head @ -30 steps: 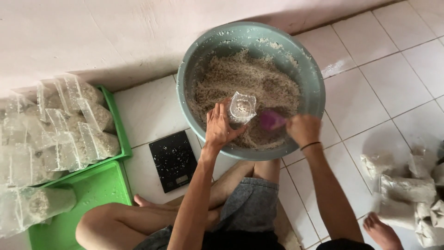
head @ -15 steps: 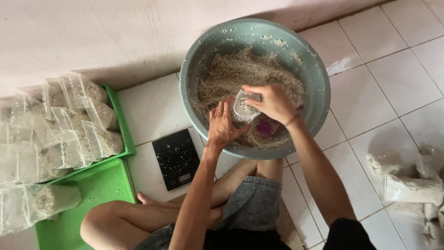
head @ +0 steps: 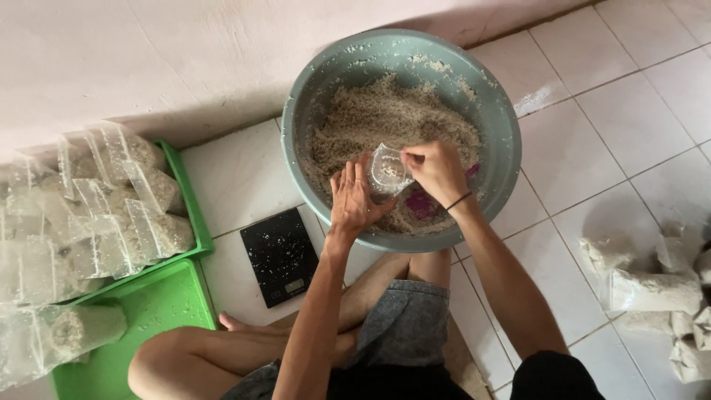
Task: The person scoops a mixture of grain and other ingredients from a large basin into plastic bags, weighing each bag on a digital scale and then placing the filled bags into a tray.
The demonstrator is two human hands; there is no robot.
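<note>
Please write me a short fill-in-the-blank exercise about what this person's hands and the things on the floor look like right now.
1. Both the left hand and the right hand hold a small clear ____ over the grain mix.
2. The grain mix lies in a big round grey-green ____.
3. The filled bags at the left sit in trays coloured ____.
4. The flat black scale lies on the white ____ floor.

Missing words: bag; basin; green; tiled
</note>
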